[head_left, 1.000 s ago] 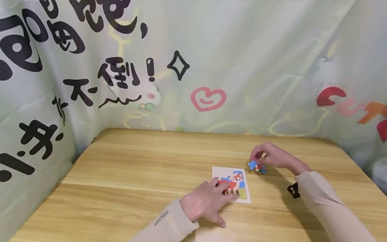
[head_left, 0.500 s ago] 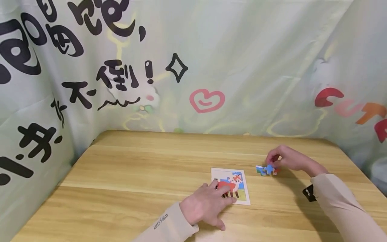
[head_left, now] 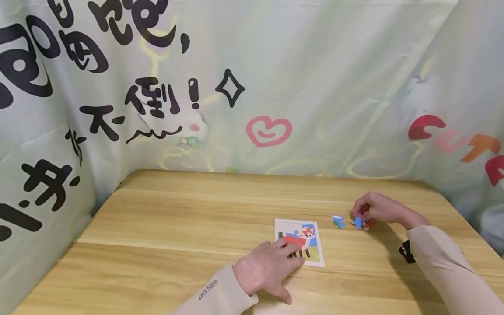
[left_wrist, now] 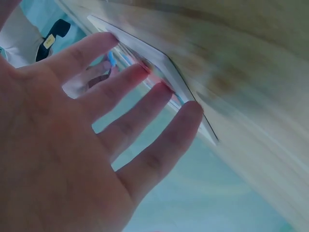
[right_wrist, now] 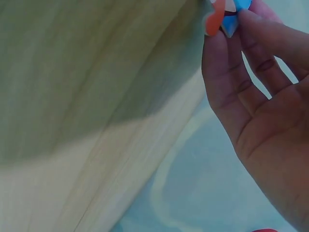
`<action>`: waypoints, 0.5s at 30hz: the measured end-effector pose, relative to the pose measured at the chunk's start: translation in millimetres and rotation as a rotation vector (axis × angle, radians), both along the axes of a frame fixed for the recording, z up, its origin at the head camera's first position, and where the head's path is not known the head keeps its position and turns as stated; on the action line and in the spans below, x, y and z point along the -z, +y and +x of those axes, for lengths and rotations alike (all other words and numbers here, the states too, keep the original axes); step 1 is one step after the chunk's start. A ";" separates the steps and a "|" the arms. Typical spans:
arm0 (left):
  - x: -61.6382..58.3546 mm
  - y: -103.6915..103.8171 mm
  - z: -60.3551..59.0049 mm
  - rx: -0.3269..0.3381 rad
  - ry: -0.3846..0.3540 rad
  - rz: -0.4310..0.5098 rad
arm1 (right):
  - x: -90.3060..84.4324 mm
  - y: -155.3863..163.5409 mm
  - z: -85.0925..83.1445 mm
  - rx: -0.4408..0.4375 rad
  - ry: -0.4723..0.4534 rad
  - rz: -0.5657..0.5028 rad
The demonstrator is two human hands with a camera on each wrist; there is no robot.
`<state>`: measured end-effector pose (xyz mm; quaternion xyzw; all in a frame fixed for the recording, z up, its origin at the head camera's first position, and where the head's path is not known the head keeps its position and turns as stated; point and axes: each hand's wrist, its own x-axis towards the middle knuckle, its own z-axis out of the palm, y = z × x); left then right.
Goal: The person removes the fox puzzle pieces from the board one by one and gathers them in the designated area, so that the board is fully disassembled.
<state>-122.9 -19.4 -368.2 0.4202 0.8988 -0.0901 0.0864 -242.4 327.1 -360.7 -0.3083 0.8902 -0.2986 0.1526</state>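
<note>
Two hands are at work on the wooden tabletop [head_left: 189, 218]. The left hand [head_left: 267, 267] lies flat on the fox puzzle board [head_left: 300, 241], fingers straight and spread, pressing down on the near left part of the picture; the left wrist view shows those fingertips [left_wrist: 190, 108] splayed against the board's thin edge [left_wrist: 159, 63]. Over on the right, the right hand [head_left: 378, 209] has its fingers curled and pinches a small puzzle piece [head_left: 361, 224], blue and orange-red, right at the tabletop surface. The right wrist view confirms it: thumb and fingers [right_wrist: 227, 63] close on the coloured piece [right_wrist: 224, 17] at the top of the picture. A second loose piece [head_left: 337, 221], blue with a bit of green, lies flat on the tabletop between the board and the pinched piece, near both and touching neither. The board sits at about the middle of the tabletop's near half, white border showing, with the fox picture partly covered by the left hand. Both arms wear beige sleeves [head_left: 445, 271], and the left sleeve carries small lettering near the cuff. Behind the tabletop hangs a pale green cloth backdrop [head_left: 315, 87] printed with black characters, a pink heart and colourful letters on the right.
</note>
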 end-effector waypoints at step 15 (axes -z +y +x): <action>-0.4 1.5 -1.0 0.002 0.014 0.010 | 0.7 -4.3 -2.4 0.030 0.074 0.052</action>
